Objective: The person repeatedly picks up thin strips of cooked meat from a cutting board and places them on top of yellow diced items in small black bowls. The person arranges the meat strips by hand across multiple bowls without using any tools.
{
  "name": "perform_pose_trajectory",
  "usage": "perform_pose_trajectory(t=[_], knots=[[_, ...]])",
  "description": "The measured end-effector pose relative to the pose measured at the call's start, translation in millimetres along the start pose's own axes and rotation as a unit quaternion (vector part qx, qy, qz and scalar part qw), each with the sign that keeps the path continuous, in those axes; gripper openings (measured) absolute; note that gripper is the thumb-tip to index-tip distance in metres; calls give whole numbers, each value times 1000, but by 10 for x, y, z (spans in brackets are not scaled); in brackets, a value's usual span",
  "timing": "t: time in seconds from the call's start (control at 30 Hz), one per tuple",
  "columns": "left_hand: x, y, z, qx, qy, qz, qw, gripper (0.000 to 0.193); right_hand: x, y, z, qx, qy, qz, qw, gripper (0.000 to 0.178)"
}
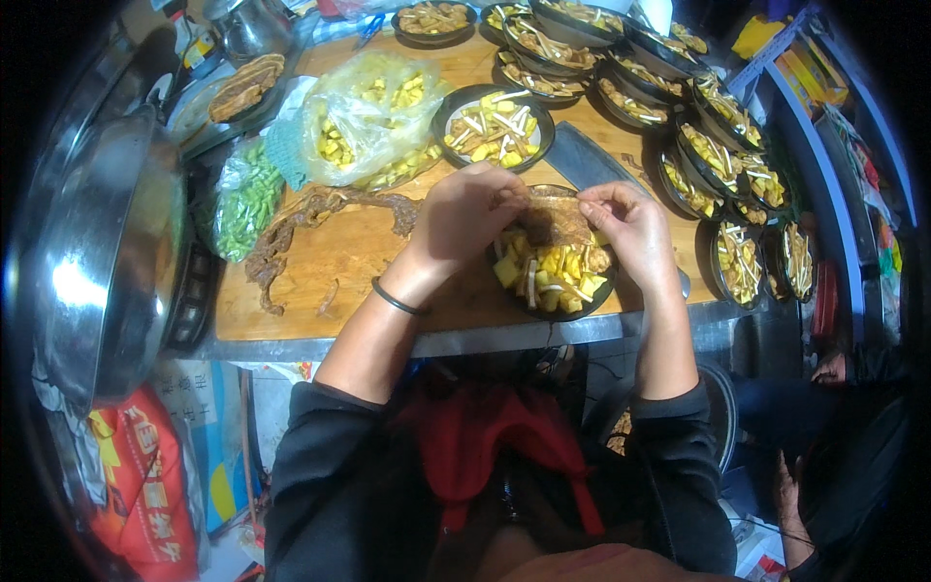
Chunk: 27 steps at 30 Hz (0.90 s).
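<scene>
Between my two hands is a flat brown slice of meat [558, 221], over the far part of a dark bowl [570, 314]. Yellow cubes [553, 264] and pale strips fill the bowl's near side. My left hand [473, 211] is closed in a pinch at the slice's left edge; a dark band circles that wrist. At the right edge, my right hand [632, 228] pinches the slice between thumb and fingers. Just beyond stands another dark bowl [543, 131] with yellow cubes and white strips. A cleaver [582, 155] with a wide dark blade lies beside it, partly hidden by my right hand.
Several filled dark bowls [722, 160] are stacked at the right and back. A plastic bag of yellow cubes [364, 116], a bag of green pieces [244, 204] and brown meat scraps [291, 228] lie on the wooden board [378, 291]. A large metal basin [102, 262] stands left. Another person's hand [790, 495] shows lower right.
</scene>
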State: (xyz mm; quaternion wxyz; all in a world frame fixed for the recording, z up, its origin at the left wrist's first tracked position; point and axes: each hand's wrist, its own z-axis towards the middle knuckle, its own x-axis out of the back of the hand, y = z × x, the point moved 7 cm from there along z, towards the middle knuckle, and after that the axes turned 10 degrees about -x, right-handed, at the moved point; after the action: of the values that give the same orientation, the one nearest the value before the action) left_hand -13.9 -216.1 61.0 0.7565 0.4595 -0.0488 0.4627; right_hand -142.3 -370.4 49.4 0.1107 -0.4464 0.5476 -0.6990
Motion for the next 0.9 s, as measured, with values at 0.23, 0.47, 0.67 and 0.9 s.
perform_pose_trajectory(t=[0.23, 0.47, 0.67, 0.9], knots=[[7, -43, -13, 1, -3, 8, 1000, 9, 34, 35, -2, -2, -16, -31, 999, 13], [96, -6, -15, -38, 26, 61, 997, 16, 106, -31, -57, 3, 11, -12, 1000, 15], [155, 102, -33, -125, 30, 9, 992, 13, 158, -115, -97, 29, 43, -38, 998, 16], [104, 89, -78, -113, 20, 51, 992, 12, 116, -131, -110, 43, 47, -92, 994, 16]])
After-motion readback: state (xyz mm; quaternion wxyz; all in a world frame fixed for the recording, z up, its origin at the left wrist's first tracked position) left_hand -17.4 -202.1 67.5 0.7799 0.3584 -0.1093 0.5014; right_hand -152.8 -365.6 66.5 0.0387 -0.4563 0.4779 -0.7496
